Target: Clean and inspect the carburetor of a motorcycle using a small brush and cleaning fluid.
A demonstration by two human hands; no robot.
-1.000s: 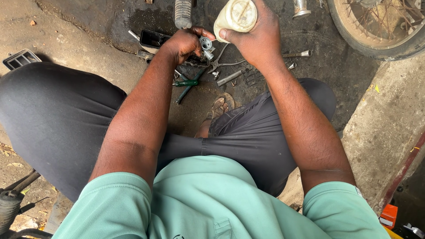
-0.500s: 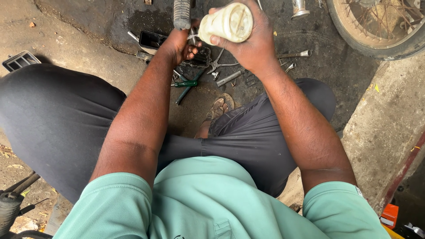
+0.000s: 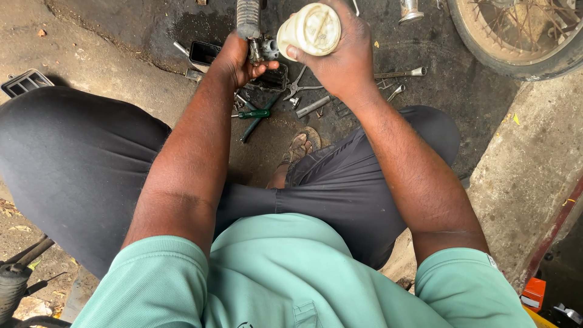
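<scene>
Above my knees, part: small metal part (image 3: 262, 48), gripped in my left hand (image 3: 234, 58), close under the ribbed grey hose (image 3: 247, 15).
Bottle: pale plastic bottle (image 3: 311, 29) wrapped in my right hand (image 3: 340, 54), lying on its side, round base facing up at me.
Bottle axis: runs away from me and leftward, toward the part; I cannot see the mouth end.
Relation: bottle sits just right of the part, near touching; my right thumb reaches almost to the left fingers.
Left hand: closed on the part, fingers curled round it.
Right hand: closed round the bottle's body.
Nearer hand: both are level at the part; the left already has it.
Ground below: dark tray (image 3: 273, 79), pliers (image 3: 297, 88), green-handled screwdriver (image 3: 252, 114), spanner (image 3: 398, 73) on oily ground.
Far right: spoked wheel (image 3: 516, 36), well apart from my hands.
Below: my sandalled foot (image 3: 299, 146) between my knees.
</scene>
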